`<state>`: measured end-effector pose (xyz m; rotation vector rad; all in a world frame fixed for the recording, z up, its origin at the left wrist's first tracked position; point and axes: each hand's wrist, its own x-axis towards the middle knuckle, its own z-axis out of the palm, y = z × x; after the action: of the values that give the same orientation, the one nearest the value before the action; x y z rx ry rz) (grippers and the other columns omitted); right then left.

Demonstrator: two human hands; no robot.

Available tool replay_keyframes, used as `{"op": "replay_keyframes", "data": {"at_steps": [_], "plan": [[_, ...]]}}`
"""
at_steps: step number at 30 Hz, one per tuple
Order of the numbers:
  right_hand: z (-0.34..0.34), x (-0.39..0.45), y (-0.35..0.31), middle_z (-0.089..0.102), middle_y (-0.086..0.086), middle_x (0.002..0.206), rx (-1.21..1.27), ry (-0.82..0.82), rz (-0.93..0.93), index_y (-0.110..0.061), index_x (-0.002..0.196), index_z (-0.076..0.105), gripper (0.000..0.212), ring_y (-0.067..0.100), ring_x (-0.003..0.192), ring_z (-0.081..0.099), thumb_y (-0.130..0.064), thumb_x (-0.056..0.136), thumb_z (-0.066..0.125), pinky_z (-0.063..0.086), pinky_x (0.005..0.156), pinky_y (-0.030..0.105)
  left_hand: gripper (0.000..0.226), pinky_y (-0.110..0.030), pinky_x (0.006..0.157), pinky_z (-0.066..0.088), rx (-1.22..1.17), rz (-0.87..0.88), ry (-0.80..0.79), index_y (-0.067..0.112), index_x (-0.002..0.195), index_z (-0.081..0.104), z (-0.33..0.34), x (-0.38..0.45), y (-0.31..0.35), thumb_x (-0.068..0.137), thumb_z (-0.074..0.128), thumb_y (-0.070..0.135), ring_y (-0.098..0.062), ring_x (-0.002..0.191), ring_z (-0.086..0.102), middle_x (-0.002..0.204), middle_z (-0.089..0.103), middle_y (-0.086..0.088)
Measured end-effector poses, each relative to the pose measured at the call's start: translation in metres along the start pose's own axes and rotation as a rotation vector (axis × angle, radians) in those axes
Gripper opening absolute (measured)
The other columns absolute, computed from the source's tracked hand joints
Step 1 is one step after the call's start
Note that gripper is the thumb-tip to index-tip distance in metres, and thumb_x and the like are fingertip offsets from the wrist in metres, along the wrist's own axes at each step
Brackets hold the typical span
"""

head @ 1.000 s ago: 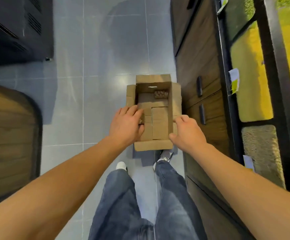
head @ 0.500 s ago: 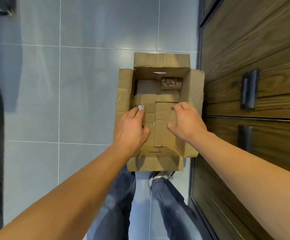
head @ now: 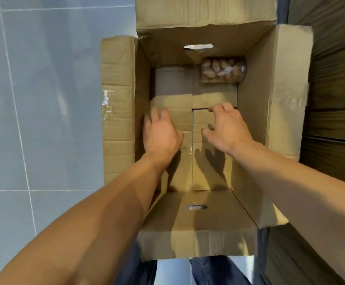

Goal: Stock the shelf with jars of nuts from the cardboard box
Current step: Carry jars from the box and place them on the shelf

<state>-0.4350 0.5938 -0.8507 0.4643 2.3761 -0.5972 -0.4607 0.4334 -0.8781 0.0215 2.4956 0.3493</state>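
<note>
An open cardboard box (head: 254,95) stands on the floor below me, its flaps folded outward. A single clear jar of nuts (head: 222,69) lies on its side in the far right corner of the box bottom. Both of my hands are down inside the box, nearer to me than the jar. My left hand (head: 160,134) hovers beside the left wall with its fingers spread and holds nothing. My right hand (head: 227,128) is over the right half of the bottom, its fingers loosely curved and empty, a short way from the jar.
Pale blue floor tiles (head: 44,99) stretch to the left of the box. A dark wooden cabinet front (head: 336,89) runs close along the box's right side. My legs in jeans (head: 208,270) stand just behind the near flap.
The view has dropped much closer to the box. Both hands moved from near the rim down into the box, toward the far end.
</note>
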Motion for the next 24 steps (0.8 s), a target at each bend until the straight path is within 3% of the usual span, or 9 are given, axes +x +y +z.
{"op": "replay_keyframes", "data": {"at_steps": [5,11,15,19,24], "plan": [[0.017,0.033,0.010,0.041,0.002,0.138,0.066,0.052,-0.023,-0.015,0.139,0.045,0.059,0.026,0.126,0.043,-0.031,0.086,0.066,0.041,0.101,0.037,0.053,-0.041,0.100,0.047,-0.151,-0.125,0.031,0.014,0.130,0.047,0.024,0.032,-0.012,0.083,0.070,0.021,-0.028,0.120,0.052,0.134,0.048,-0.009],[-0.008,0.084,0.013,0.036,0.003,0.144,0.003,0.192,-0.033,-0.018,0.140,0.042,0.061,0.027,0.129,0.039,-0.028,0.086,0.067,0.042,0.100,0.036,0.042,-0.038,0.090,0.052,-0.222,-0.087,-0.054,0.021,0.118,0.056,0.028,0.043,-0.005,0.081,0.076,0.024,-0.022,0.108,0.061,0.114,0.063,-0.002],[-0.019,0.113,0.014,0.027,0.005,0.154,-0.109,0.245,0.019,-0.019,0.143,0.038,0.071,0.031,0.139,0.026,-0.025,0.081,0.071,0.030,0.112,0.039,0.062,-0.029,0.095,0.044,-0.357,-0.017,0.007,0.018,0.136,0.050,0.010,0.057,0.010,0.079,0.077,0.023,-0.018,0.118,0.054,0.129,0.056,-0.001],[-0.016,0.116,0.015,0.033,0.014,0.147,-0.276,0.298,0.052,-0.017,0.144,0.037,0.076,0.037,0.133,0.030,-0.023,0.079,0.076,0.031,0.109,0.044,0.078,-0.032,0.105,0.042,-0.416,0.028,0.052,0.019,0.144,0.042,-0.009,0.071,0.020,0.075,0.078,0.027,-0.017,0.125,0.049,0.140,0.051,-0.001],[0.009,0.104,0.024,0.037,0.015,0.143,-0.417,0.119,0.031,-0.017,0.138,0.036,0.075,0.038,0.134,0.032,-0.021,0.076,0.077,0.023,0.115,0.049,0.079,-0.031,0.101,0.045,-0.362,0.058,0.050,0.019,0.144,0.041,-0.017,0.071,0.023,0.075,0.079,0.027,-0.018,0.122,0.049,0.136,0.050,-0.003]]}}
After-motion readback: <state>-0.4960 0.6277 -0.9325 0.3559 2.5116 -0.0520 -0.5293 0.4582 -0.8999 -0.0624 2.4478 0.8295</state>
